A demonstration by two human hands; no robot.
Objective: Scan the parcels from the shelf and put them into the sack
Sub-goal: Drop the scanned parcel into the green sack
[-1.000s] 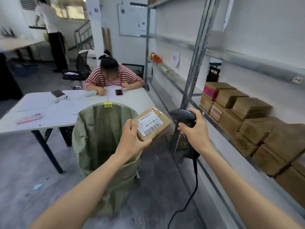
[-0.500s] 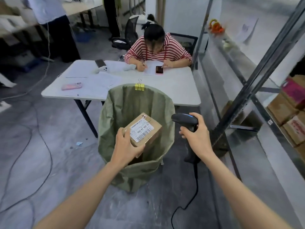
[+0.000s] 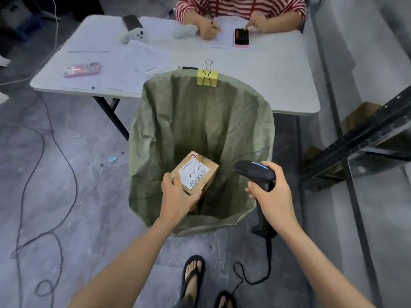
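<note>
My left hand point(image 3: 178, 196) grips a small brown cardboard parcel point(image 3: 195, 172) with a white barcode label, held over the open mouth of the green sack point(image 3: 200, 121). The sack stands on the floor, its back rim fastened to the table edge by a yellow binder clip point(image 3: 207, 77). To the right of the parcel, my right hand point(image 3: 272, 194) holds a black corded barcode scanner point(image 3: 255, 172), its head pointing left toward the parcel. The inside bottom of the sack is dark and hidden.
A white folding table point(image 3: 278, 85) stands behind the sack with papers, a pink case point(image 3: 82, 69) and a phone point(image 3: 241, 37); a person in a striped top sits at it. The metal shelf frame point(image 3: 355, 143) is at right. Cables lie on the grey floor at left.
My view has tilted down from the shelf to the sack. My left hand has carried the parcel down over the sack's mouth, and the scanner hand has followed alongside.
</note>
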